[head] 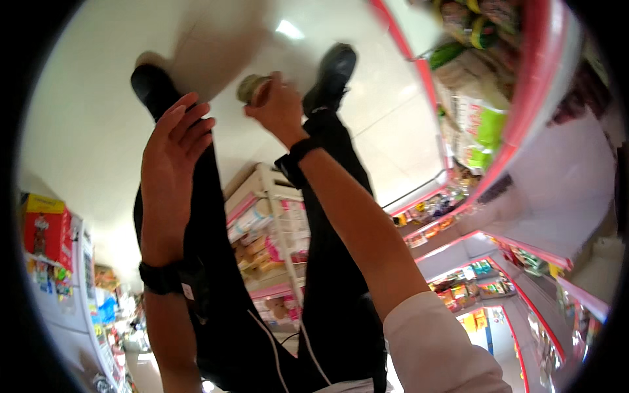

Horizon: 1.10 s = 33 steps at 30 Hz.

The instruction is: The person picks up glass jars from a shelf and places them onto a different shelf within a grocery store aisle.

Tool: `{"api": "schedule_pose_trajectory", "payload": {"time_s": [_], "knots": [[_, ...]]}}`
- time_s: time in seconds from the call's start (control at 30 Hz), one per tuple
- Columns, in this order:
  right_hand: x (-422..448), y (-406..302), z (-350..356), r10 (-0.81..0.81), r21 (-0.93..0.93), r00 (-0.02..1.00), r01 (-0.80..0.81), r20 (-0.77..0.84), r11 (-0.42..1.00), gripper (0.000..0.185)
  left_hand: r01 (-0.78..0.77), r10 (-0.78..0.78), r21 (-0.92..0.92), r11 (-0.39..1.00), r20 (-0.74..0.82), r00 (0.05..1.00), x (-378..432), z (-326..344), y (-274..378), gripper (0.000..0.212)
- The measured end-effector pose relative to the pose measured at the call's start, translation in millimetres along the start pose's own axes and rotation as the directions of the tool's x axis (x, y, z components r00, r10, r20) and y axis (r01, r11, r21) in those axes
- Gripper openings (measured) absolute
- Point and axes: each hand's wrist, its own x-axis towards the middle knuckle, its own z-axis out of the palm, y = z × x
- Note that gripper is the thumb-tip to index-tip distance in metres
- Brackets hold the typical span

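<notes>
My right hand (pixel 281 109) grips a small greenish round container (pixel 251 88), perhaps a jar or can, by one end. Motion blur hides its details. To the left, my left hand (pixel 172 152) is raised with nothing in it, its fingers loosely bent and a little apart. A gap separates the two hands. Both are above the pale tiled floor (pixel 236 135) and near my legs in black trousers (pixel 211 206). Each wrist has a black band around it.
On the right, shelves with red edging (pixel 516 127) hold several packaged goods, including a white-and-green bag (pixel 471 130). A white rack (pixel 265 184) with packages shows between my legs. At left, a red-and-yellow box (pixel 46 228) stands on a white cabinet (pixel 64 307). Black shoes (pixel 331 73) rest on the floor.
</notes>
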Motion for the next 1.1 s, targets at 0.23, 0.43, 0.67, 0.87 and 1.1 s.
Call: {"api": "schedule_pose_trajectory", "payload": {"time_s": [0.23,0.43,0.67,0.87,1.1], "knots": [[-104.0,-76.9,-214.7,-0.500,-0.208,0.848,0.465,-0.176,0.861,0.088,-0.082,0.066,0.133,0.988,0.119,0.991,-0.4,31.0,-17.9,0.042],[-215.8,-111.1,-367.8,-0.696,-0.598,0.679,0.463,-0.234,0.654,0.086,0.008,-0.016,0.093,0.996,0.084,0.996,0.9,58.5,-27.0,0.040],[-203.2,-116.6,-448.4,-0.717,-0.885,0.661,0.174,-0.220,0.432,0.082,-0.088,0.077,0.067,0.994,0.162,0.984,0.1,75.6,-26.9,0.043],[-167.5,-100.4,-475.3,-0.705,-0.878,0.653,0.126,-0.277,0.461,0.077,-0.078,0.070,0.043,0.996,0.163,0.984,-1.8,80.2,-20.6,0.044],[-142.3,-99.9,-477.6,-0.733,-0.866,0.601,0.130,-0.319,0.483,0.077,-0.062,0.049,0.106,0.992,0.123,0.991,1.6,90.3,-24.5,0.048]]}}
